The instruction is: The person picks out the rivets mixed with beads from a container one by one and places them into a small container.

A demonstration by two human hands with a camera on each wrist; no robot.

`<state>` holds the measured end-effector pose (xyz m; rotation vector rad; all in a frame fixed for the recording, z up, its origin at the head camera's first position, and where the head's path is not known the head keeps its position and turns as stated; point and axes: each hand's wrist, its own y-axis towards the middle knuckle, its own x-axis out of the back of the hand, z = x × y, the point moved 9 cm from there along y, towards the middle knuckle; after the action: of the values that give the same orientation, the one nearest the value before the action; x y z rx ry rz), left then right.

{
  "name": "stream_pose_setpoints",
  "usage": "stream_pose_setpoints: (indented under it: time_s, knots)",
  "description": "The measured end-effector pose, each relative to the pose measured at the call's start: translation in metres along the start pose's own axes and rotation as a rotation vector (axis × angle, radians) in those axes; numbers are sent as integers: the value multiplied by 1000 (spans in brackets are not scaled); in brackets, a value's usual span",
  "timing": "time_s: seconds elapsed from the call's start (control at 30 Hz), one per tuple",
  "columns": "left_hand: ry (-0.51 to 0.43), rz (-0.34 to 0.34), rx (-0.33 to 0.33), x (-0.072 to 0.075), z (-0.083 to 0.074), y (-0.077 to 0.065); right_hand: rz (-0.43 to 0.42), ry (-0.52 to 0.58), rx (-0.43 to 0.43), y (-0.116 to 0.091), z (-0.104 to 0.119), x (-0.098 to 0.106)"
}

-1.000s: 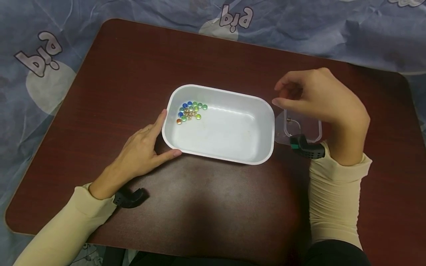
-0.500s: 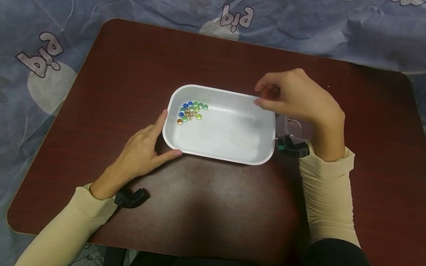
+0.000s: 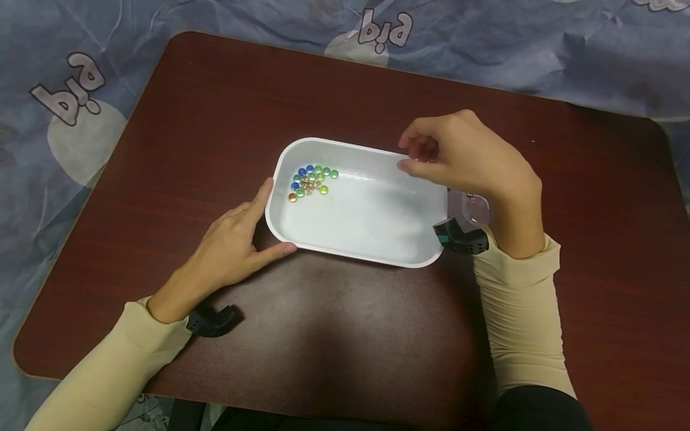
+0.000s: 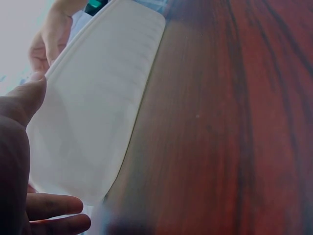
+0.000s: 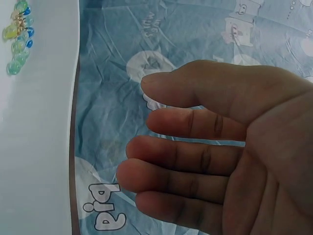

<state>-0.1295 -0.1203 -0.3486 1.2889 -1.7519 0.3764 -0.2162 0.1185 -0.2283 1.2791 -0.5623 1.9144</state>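
Note:
A white rectangular tray [image 3: 356, 221] lies on the table in the head view. Blue, green, yellow and orange glass beads [image 3: 312, 177] cluster at its left end, around small gold-coloured pieces [image 3: 308, 187]. My left hand [image 3: 229, 239] steadies the tray's near left corner, thumb along the near rim and fingers against the end; the left wrist view shows the tray's outer wall [image 4: 98, 103] beside them. Over the far right rim hovers my right hand [image 3: 474, 155]. Its fingers bend loosely in the right wrist view, with a gap below the thumb [image 5: 171, 88] and nothing held.
A clear plastic box [image 3: 477, 209] stands at the tray's right end, partly hidden by the right wrist and its black camera mount [image 3: 462, 237]. The dark red-brown table [image 3: 345, 335] has patterned blue fabric [image 3: 242, 24] beyond its far edge.
My right hand has moved left, from above the clear box to the tray's far right rim. The left hand and the tray hold nearly the same place.

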Motion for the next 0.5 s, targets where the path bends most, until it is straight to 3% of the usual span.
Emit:
stream_pose_setpoints:
  time_s: [0.5]
  knots:
    - [6, -15, -10, 0, -1, 1, 27, 14, 9, 13, 8, -6]
